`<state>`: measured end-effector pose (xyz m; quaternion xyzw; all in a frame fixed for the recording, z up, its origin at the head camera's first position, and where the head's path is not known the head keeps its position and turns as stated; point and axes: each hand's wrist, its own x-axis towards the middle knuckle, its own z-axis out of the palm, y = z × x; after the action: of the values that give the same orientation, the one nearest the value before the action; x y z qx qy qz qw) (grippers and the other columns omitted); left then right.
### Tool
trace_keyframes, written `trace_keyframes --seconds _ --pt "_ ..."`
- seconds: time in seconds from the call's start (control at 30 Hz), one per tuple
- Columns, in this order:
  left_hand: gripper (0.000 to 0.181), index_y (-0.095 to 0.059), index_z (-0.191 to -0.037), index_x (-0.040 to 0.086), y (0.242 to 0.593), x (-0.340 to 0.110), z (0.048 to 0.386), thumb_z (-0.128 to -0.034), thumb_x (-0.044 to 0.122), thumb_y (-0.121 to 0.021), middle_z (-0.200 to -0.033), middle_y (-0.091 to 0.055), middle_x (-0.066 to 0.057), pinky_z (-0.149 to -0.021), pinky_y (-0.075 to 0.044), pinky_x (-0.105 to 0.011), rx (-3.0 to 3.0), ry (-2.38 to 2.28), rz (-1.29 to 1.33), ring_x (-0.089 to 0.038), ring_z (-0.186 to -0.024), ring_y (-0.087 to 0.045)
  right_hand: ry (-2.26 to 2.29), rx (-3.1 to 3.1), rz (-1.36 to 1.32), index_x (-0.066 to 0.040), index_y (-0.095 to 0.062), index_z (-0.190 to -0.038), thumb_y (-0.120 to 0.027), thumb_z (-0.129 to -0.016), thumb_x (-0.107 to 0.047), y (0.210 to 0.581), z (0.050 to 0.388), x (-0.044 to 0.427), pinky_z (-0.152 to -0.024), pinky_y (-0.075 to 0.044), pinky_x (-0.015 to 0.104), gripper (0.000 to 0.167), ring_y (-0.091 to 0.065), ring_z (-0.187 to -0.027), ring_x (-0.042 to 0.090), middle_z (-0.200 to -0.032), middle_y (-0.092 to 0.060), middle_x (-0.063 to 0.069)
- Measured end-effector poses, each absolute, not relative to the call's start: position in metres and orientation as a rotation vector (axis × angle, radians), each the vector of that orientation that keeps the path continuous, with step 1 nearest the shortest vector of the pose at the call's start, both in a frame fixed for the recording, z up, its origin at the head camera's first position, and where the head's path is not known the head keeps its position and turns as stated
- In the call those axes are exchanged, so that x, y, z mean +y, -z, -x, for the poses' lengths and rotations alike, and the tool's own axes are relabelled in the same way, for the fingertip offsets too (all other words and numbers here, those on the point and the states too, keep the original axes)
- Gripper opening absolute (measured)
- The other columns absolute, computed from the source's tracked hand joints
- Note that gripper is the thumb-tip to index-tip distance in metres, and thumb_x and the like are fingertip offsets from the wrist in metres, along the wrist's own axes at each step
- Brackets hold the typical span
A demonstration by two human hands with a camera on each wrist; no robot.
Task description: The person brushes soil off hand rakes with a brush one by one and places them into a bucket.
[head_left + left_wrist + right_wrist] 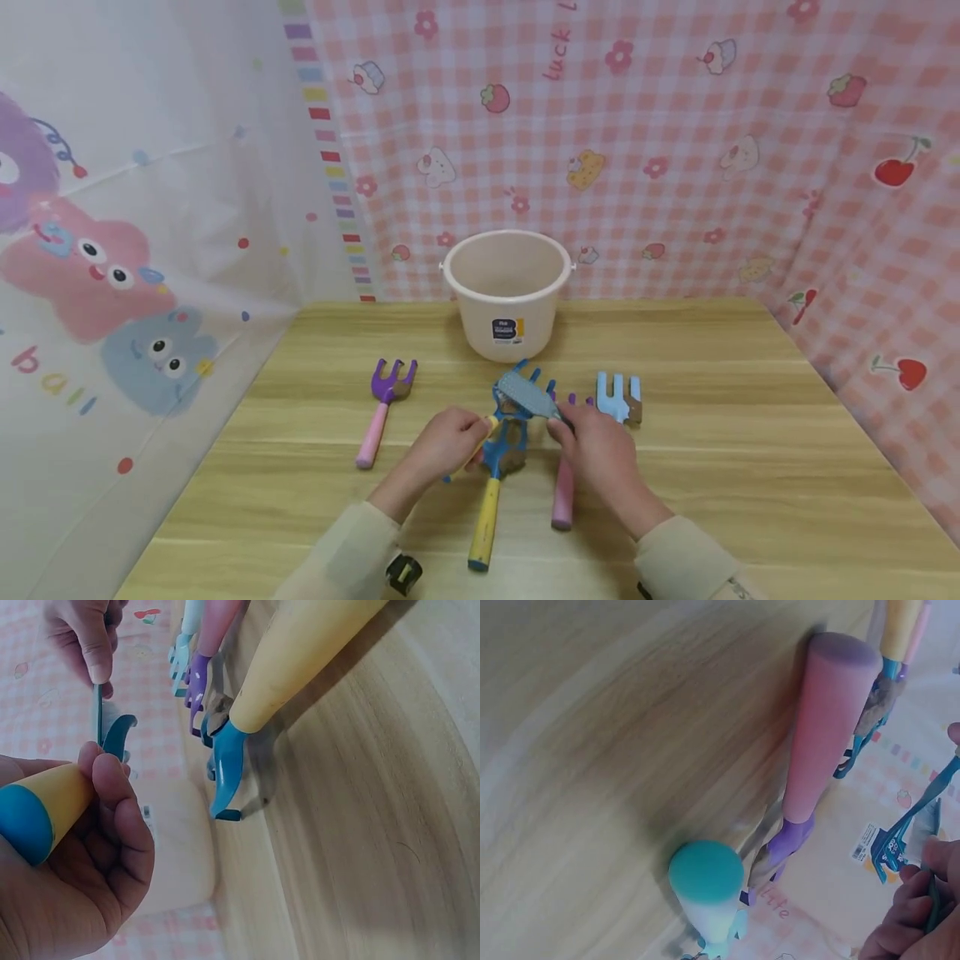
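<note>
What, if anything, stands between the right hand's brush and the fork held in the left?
Nothing visible: the brush in the right hand overlaps the held fork in the head view; contact is unclear. The other yellow-handled fork lies below, on the table.

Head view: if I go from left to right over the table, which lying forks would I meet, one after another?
Purple fork with pink handle → blue fork with yellow handle → second purple fork with pink handle → light-blue fork.
</note>
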<state>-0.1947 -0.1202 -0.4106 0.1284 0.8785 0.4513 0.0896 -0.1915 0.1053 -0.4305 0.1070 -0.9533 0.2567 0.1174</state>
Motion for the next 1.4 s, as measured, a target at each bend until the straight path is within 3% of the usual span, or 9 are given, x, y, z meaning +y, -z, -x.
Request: trace_keyframes --seconds 0.07,0.2,0.43,0.67,0.83,0.97,1.2,1.4 --pt "0.04 -0.062 -0.071 -0.001 0.411 -0.12 0.195 -0.1025 0.021 -0.05 -0.062 -0.063 -0.015 -0.049 -0.036 -0.027 2.621 -1.339 -0.378 -0.028 -0.054 -0.061 -0.67 -2.777 -0.329 -0.008 -0.068 -0.124 -0.068 -0.095 -0.027 0.431 0.192 0.106 -0.064 -0.053 0.049 0.036 -0.068 -0.087 0.038 -0.106 -0.07 0.02" --pt "0.04 -0.063 -0.074 -0.003 0.411 -0.121 0.195 -0.1026 0.022 -0.05 -0.062 -0.063 -0.014 -0.049 -0.035 -0.027 2.621 -1.344 -0.385 -0.027 -0.054 -0.061 -0.593 -2.76 -0.323 -0.01 -0.069 -0.122 -0.069 -0.094 -0.026 0.43 0.193 0.106 -0.047 -0.043 0.035 0.033 -0.056 -0.061 0.024 -0.086 -0.067 0.011" --pt "0.04 -0.064 -0.074 -0.003 0.41 -0.122 0.195 -0.1029 0.021 -0.049 -0.063 -0.064 -0.015 -0.052 -0.039 -0.028 2.622 -1.329 -0.368 -0.027 -0.056 -0.061 -0.74 -2.744 -0.299 -0.007 -0.069 -0.123 -0.069 -0.094 -0.024 0.424 0.192 0.106 -0.055 -0.049 0.04 0.034 -0.064 -0.072 0.029 -0.094 -0.07 0.013" --pt "0.04 -0.064 -0.075 -0.002 0.409 -0.123 0.195 -0.103 0.022 -0.047 -0.064 -0.063 -0.012 -0.049 -0.039 -0.028 2.64 -1.311 -0.344 -0.027 -0.057 -0.062 -1.225 -2.854 -0.204 -0.003 -0.066 -0.127 -0.066 -0.096 -0.025 0.418 0.187 0.103 -0.05 -0.036 0.03 0.038 -0.04 -0.056 0.015 -0.064 -0.049 0.001" --pt "0.04 -0.062 -0.071 0.001 0.409 -0.123 0.195 -0.1027 0.021 -0.049 -0.061 -0.062 -0.011 -0.049 -0.038 -0.027 2.665 -1.302 -0.373 -0.015 -0.051 -0.055 -0.967 -2.836 -0.256 -0.004 -0.069 -0.123 -0.068 -0.094 -0.025 0.423 0.187 0.104 -0.055 -0.042 0.036 0.036 -0.055 -0.063 0.021 -0.084 -0.07 0.009" --pt "0.04 -0.061 -0.068 0.003 0.41 -0.123 0.194 -0.1022 0.022 -0.049 -0.06 -0.061 -0.01 -0.049 -0.038 -0.029 2.693 -1.3 -0.399 -0.012 -0.051 -0.053 -0.773 -2.801 -0.3 -0.006 -0.069 -0.123 -0.069 -0.094 -0.027 0.428 0.188 0.105 -0.056 -0.047 0.04 0.036 -0.066 -0.076 0.029 -0.107 -0.072 0.016" --pt "0.041 -0.061 -0.066 0.004 0.409 -0.122 0.194 -0.1018 0.021 -0.049 -0.052 -0.056 0.002 -0.05 -0.037 -0.028 2.721 -1.257 -0.421 -0.012 -0.05 -0.051 -0.565 -2.748 -0.325 -0.01 -0.071 -0.12 -0.071 -0.092 -0.028 0.431 0.189 0.104 -0.05 -0.047 0.043 0.033 -0.065 -0.069 0.034 -0.091 -0.069 0.015" --pt "0.041 -0.061 -0.067 0.005 0.409 -0.122 0.193 -0.1017 0.022 -0.049 -0.054 -0.059 -0.003 -0.05 -0.038 -0.029 2.712 -1.268 -0.409 -0.012 -0.05 -0.052 -0.546 -2.745 -0.316 -0.01 -0.071 -0.12 -0.071 -0.092 -0.027 0.431 0.189 0.105 -0.047 -0.044 0.039 0.033 -0.059 -0.062 0.028 -0.082 -0.063 0.008"
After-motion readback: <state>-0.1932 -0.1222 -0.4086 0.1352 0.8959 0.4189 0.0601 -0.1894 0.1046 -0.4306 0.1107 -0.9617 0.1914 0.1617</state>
